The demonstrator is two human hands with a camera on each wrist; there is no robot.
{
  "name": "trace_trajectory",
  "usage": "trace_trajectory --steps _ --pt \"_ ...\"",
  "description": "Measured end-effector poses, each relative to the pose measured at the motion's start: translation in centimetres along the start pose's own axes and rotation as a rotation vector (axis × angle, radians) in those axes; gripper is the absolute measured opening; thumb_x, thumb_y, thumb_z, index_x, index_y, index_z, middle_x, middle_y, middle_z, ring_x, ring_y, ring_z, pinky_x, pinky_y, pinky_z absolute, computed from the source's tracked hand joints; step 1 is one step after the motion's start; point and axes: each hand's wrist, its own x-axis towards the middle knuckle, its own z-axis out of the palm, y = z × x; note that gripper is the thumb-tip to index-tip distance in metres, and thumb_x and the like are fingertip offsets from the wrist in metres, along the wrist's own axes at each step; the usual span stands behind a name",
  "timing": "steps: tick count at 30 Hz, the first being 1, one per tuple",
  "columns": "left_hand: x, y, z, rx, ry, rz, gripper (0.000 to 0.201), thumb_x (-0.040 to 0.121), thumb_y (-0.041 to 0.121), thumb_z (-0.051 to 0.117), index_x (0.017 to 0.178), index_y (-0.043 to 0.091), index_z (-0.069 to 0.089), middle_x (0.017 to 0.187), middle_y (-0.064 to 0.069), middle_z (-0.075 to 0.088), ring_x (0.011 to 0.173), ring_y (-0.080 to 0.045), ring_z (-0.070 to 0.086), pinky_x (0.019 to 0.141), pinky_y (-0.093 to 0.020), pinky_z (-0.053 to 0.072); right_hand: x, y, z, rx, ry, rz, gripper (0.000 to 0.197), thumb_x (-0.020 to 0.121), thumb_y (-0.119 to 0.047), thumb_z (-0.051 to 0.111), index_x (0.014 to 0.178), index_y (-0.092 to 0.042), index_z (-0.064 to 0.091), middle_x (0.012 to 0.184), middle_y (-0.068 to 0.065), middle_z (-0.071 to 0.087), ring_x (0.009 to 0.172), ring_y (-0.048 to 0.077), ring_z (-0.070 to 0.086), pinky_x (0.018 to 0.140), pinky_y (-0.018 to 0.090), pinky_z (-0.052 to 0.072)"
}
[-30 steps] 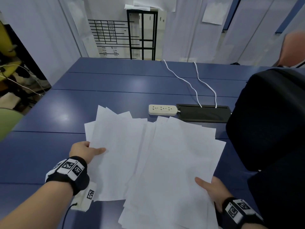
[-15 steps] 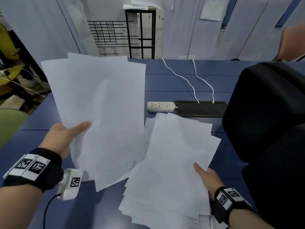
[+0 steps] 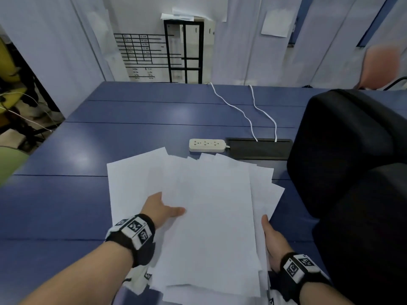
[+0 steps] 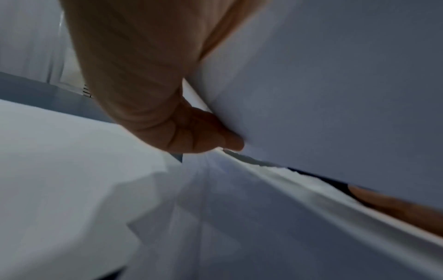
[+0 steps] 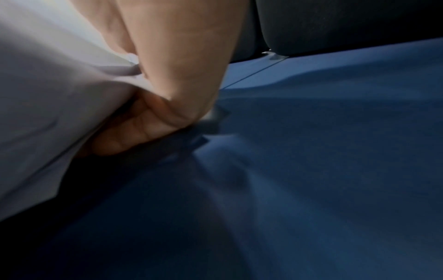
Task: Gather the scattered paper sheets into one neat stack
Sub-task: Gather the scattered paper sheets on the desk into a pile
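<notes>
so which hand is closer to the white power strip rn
Left. The left hand lies on the paper sheets, below and slightly left of the power strip. The right hand grips the sheets' right edge, lower and nearer the person.

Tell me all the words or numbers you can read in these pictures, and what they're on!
No word or number here reads clearly.
Wall chart: rows of print, too small and blurred to read.
Left wrist band: black-and-white square code patterns, not letters.
Right wrist band: the same kind of patterns, no words.
Paper sheets: blank on the sides shown.
Power strip: no label visible.
</notes>
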Motion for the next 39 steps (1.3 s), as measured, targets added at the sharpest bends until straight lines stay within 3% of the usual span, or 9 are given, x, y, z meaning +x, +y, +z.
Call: trace_trajectory --steps 4,9,13,16,21,25,28,30,39 --pt "0.5 0.2 2.9 0.138 0.024 0.037 0.038 0.066 0.015 0.088 0.096 0.012 0.065 0.095 -0.003 0.070 0.086 -0.022 0.067 0.075 -0.027 0.050 -0.2 0.1 -0.3 0.048 -0.062 0.009 0.067 0.085 -0.063 0.052 0.119 -0.006 0.064 0.109 0.012 0.072 0.105 0.032 0.065 0.105 0.046 0.043" --pt "1.7 -0.1 4.7 0.196 0.022 0.033 0.044 0.067 0.019 0.086 0.104 0.010 0.064 0.103 -0.005 0.070 0.095 -0.025 0.066 0.086 -0.034 0.053 1.2 1.2 -0.2 -0.026 -0.061 -0.129 0.103 0.042 -0.083 0.070 0.115 -0.011 0.062 0.111 0.008 0.070 0.105 0.029 0.064 0.102 0.046 0.046" --pt "1.9 -0.2 5.2 0.265 -0.013 0.049 0.041 0.074 0.027 0.081 0.107 0.012 0.062 0.108 -0.005 0.068 0.099 -0.024 0.063 0.088 -0.033 0.050 0.1 0.9 0.1 0.030 -0.113 -0.185 0.049 0.083 -0.036 0.070 0.119 -0.004 0.061 0.106 0.006 0.071 0.101 0.026 0.067 0.093 0.041 0.052" --pt "2.3 -0.6 3.8 0.413 0.106 0.054 0.045 0.080 0.047 0.071 0.115 0.020 0.064 0.116 -0.006 0.065 0.108 -0.027 0.060 0.095 -0.036 0.047 0.2 1.3 -0.1 -0.029 -0.146 -0.244 0.091 0.038 -0.060 0.087 0.111 -0.012 0.064 0.103 0.001 0.073 0.098 0.022 0.068 0.085 0.035 0.054" --pt "3.1 -2.2 -2.7 0.477 0.422 -0.265 0.070 0.079 0.054 0.069 0.134 0.017 0.048 0.136 -0.022 0.043 0.126 -0.040 0.039 0.105 -0.042 0.031 0.1 1.6 -0.1 0.007 -0.151 -0.301 0.070 0.066 -0.038 0.084 0.124 -0.007 0.059 0.106 -0.001 0.071 0.101 0.019 0.066 0.089 0.034 0.052" --pt "3.2 -3.9 -5.9 0.632 0.430 -0.452 0.094 0.073 0.061 0.071 0.141 0.008 0.034 0.142 -0.024 0.032 0.130 -0.041 0.032 0.107 -0.044 0.029 0.8 2.0 -0.4 -0.022 -0.137 -0.307 0.101 0.024 -0.062 0.090 0.109 -0.013 0.064 0.102 0.000 0.075 0.098 0.022 0.069 0.091 0.042 0.053" --pt "3.4 -4.8 -7.7 0.605 0.442 -0.570 0.110 0.061 0.055 0.083 0.140 0.004 0.027 0.142 -0.025 0.029 0.131 -0.042 0.032 0.107 -0.048 0.030 0.5 1.8 -0.3 0.018 -0.156 -0.288 0.070 0.061 -0.034 0.088 0.118 -0.004 0.062 0.102 0.006 0.074 0.098 0.027 0.069 0.091 0.044 0.053" --pt "3.6 -4.9 -8.9 0.534 0.458 -0.615 0.113 0.057 0.044 0.090 0.139 0.001 0.025 0.140 -0.027 0.031 0.127 -0.044 0.038 0.103 -0.050 0.035 0.6 1.9 -0.3 0.037 -0.157 -0.298 0.079 0.048 -0.041 0.093 0.113 -0.006 0.064 0.100 0.006 0.075 0.094 0.027 0.070 0.081 0.038 0.056" --pt "2.4 -7.8 -12.9 0.229 0.385 -0.355 0.044 0.056 0.012 0.085 0.089 -0.003 0.061 0.092 -0.020 0.066 0.088 -0.039 0.060 0.083 -0.043 0.049 0.1 1.9 0.3 0.054 -0.104 -0.323 0.088 0.044 -0.050 0.092 0.115 -0.006 0.063 0.104 0.004 0.073 0.099 0.025 0.067 0.094 0.043 0.051"
